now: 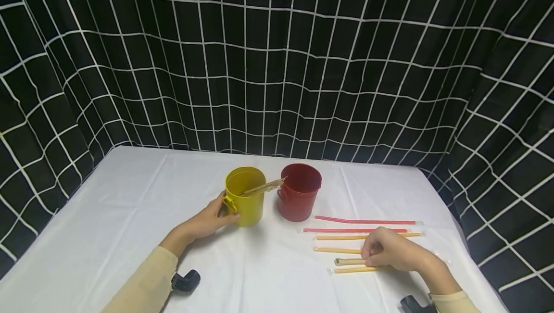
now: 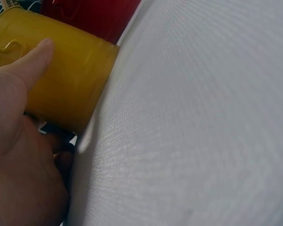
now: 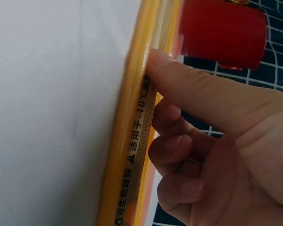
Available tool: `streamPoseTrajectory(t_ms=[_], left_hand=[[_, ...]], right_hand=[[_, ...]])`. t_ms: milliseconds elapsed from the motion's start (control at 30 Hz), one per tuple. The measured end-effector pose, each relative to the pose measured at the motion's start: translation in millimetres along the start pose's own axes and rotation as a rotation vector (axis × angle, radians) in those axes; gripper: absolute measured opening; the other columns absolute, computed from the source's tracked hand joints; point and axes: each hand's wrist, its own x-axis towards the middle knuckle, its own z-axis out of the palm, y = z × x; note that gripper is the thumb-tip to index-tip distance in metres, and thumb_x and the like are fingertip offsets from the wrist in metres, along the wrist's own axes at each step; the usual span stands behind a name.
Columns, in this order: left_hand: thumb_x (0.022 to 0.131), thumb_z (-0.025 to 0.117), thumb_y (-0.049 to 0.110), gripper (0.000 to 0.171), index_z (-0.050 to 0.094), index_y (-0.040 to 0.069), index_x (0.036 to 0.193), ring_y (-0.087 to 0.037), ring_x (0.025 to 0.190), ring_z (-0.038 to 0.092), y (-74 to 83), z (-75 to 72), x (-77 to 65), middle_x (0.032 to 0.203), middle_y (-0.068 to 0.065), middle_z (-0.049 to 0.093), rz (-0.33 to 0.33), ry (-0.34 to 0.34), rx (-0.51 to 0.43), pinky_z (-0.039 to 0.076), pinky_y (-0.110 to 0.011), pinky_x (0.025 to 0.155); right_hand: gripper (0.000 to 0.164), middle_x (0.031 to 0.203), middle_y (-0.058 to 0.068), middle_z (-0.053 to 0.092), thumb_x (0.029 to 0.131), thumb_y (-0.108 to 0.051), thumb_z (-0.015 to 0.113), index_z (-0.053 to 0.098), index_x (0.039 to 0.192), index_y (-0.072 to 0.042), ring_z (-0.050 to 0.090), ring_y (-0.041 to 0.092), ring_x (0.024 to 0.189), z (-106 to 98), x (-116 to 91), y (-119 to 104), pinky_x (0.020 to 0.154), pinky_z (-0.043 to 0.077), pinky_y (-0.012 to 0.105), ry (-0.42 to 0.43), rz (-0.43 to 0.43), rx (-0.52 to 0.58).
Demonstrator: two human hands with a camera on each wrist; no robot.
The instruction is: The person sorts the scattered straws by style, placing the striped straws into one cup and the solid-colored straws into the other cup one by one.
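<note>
My left hand (image 1: 205, 219) holds the side of a small yellow bucket (image 1: 251, 209), thumb on the front and the other fingers mostly hidden behind. Slim beige wrapped straws (image 1: 259, 189) lean out of this bucket toward the red bucket (image 1: 298, 202) beside it. On the right, my right hand (image 1: 396, 250) pinches a beige straw (image 1: 349, 262) in a clear printed wrapper between thumb and fingers. A yellow wrapped straw (image 3: 127, 122) lies alongside it in the right wrist view, close to the thumb tip. The remaining fingers are curled toward the palm.
Further wrapped straws lie roughly parallel around the right hand: a yellow straw (image 1: 337, 250), another yellow straw (image 1: 342, 237), a red straw (image 1: 337, 230) and a second red straw (image 1: 368, 221). A white cloth (image 1: 130, 197) covers the table. Behind it hangs a black white-gridded curtain (image 1: 255, 63).
</note>
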Motion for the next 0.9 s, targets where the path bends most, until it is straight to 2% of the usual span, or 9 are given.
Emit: streamPoseTrajectory(t_ms=[133, 267, 367, 500, 567, 667, 767, 833, 900], left_hand=[[0.096, 0.065, 0.047, 0.096, 0.004, 0.018, 0.165, -0.036, 0.159, 0.002, -0.3, 1.4, -2.2, 0.172, -0.014, 0.007, -0.003, -0.002, -0.007, 0.001, -0.064, 0.126], [0.096, 0.065, 0.046, 0.096, 0.004, 0.018, 0.164, -0.036, 0.160, 0.002, -0.9, 1.6, -2.8, 0.172, -0.013, 0.008, -0.004, -0.005, -0.011, 0.002, -0.064, 0.127], [0.096, 0.065, 0.046, 0.096, 0.004, 0.019, 0.165, -0.035, 0.160, 0.002, -1.6, 0.4, -1.6, 0.172, -0.013, 0.008, 0.003, -0.003, -0.012, 0.002, -0.064, 0.127], [0.096, 0.066, 0.046, 0.096, 0.004, 0.019, 0.165, -0.035, 0.160, 0.002, -1.5, -1.3, -0.9, 0.172, -0.013, 0.008, 0.008, -0.001, -0.015, 0.002, -0.063, 0.127], [0.096, 0.066, 0.046, 0.096, 0.004, 0.019, 0.165, -0.035, 0.160, 0.002, -1.4, -1.8, -1.0, 0.172, -0.013, 0.008, 0.005, -0.003, -0.016, 0.002, -0.063, 0.127], [0.095, 0.066, 0.047, 0.097, 0.005, 0.019, 0.164, -0.035, 0.160, 0.002, -2.1, -1.9, -0.5, 0.172, -0.013, 0.008, 0.005, -0.007, -0.015, 0.002, -0.063, 0.127], [0.095, 0.066, 0.048, 0.097, 0.004, 0.019, 0.165, -0.035, 0.160, 0.002, -1.8, -2.0, -0.1, 0.172, -0.013, 0.008, 0.003, -0.006, -0.012, 0.002, -0.063, 0.127], [0.095, 0.066, 0.048, 0.097, 0.004, 0.019, 0.165, -0.036, 0.160, 0.002, -1.2, -2.2, -0.3, 0.172, -0.013, 0.008, -0.008, -0.002, -0.013, 0.002, -0.063, 0.127], [0.095, 0.066, 0.048, 0.097, 0.004, 0.019, 0.165, -0.036, 0.160, 0.003, -0.5, -2.6, -0.1, 0.172, -0.013, 0.008, -0.008, -0.001, -0.012, 0.002, -0.063, 0.127]], right_hand=[[0.009, 0.074, -0.008, 0.063, 0.081, -0.011, 0.080, 0.071, 0.080, -0.012, 0.051, 0.000, 0.066, -6, -6, -4, 0.057, 0.046, 0.020, 0.026, -0.113, -0.027], [0.013, 0.076, -0.013, 0.060, 0.084, -0.006, 0.074, 0.068, 0.080, -0.016, 0.049, -0.003, 0.069, -15, -12, -13, 0.059, 0.043, 0.021, 0.122, -0.229, -0.121], [0.012, 0.080, -0.012, 0.062, 0.088, -0.006, 0.072, 0.068, 0.083, -0.016, 0.048, -0.003, 0.071, -20, -14, -25, 0.060, 0.042, 0.020, 0.231, -0.197, -0.167], [0.008, 0.079, -0.008, 0.064, 0.088, -0.011, 0.076, 0.070, 0.090, -0.016, 0.048, 0.000, 0.068, -24, -15, -40, 0.058, 0.042, 0.021, 0.420, -0.118, -0.202], [0.011, 0.075, -0.007, 0.062, 0.086, -0.008, 0.077, 0.071, 0.091, -0.016, 0.047, 0.001, 0.065, -24, -17, -45, 0.056, 0.041, 0.021, 0.541, -0.137, -0.212], [0.019, 0.076, -0.009, 0.064, 0.083, 0.001, 0.078, 0.071, 0.095, -0.012, 0.050, -0.001, 0.065, -24, -20, -50, 0.058, 0.042, 0.016, 0.727, -0.216, -0.197], [0.028, 0.087, -0.020, 0.066, 0.079, 0.013, 0.076, 0.072, 0.102, -0.004, 0.056, -0.006, 0.072, -26, -21, -51, 0.068, 0.044, 0.008, 0.864, -0.300, -0.133], [0.033, 0.098, -0.027, 0.065, 0.079, 0.018, 0.073, 0.071, 0.108, 0.002, 0.059, -0.007, 0.077, -28, -23, -51, 0.076, 0.045, 0.003, 0.893, -0.342, -0.082], [0.034, 0.104, -0.029, 0.066, 0.079, 0.022, 0.070, 0.070, 0.110, 0.008, 0.062, -0.005, 0.078, -32, -25, -52, 0.082, 0.047, 0.002, 0.883, -0.384, -0.014]])
